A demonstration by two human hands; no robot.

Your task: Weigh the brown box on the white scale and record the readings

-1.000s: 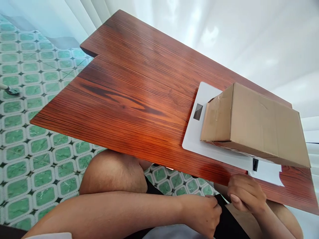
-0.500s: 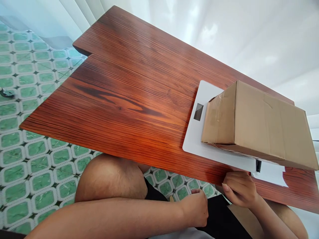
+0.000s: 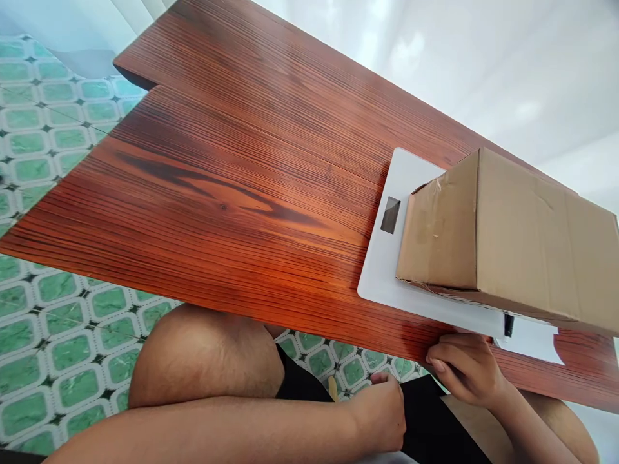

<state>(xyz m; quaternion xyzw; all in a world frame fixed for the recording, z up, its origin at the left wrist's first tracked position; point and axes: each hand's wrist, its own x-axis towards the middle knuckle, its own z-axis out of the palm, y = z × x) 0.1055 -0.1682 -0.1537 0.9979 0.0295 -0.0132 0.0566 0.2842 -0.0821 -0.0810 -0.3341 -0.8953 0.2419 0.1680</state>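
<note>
My left hand (image 3: pixel 380 412) is curled into a loose fist over my lap, below the table edge, and nothing shows protruding from it. At the table's front edge rests my right hand (image 3: pixel 467 367), its fingers folded in and the thumb against them, with no object visible in it. Just beyond the right hand lies a flat white scale (image 3: pixel 382 277) with a small dark display window. A closed brown cardboard box (image 3: pixel 541 238) sits on the scale, covering much of its surface and reaching past its right end.
White paper (image 3: pixel 529 341) and a black stick-like object (image 3: pixel 508 325) lie partly under the box's right side. The reddish wooden table (image 3: pixel 232 161) has a notched left end. Green tiled floor (image 3: pixel 62 316) shows below, and a white curtain (image 3: pixel 435 64) hangs behind.
The view has shifted slightly, bringing the table and box nearer. My hands hold nearly the same poses, and the box stays on the scale.
</note>
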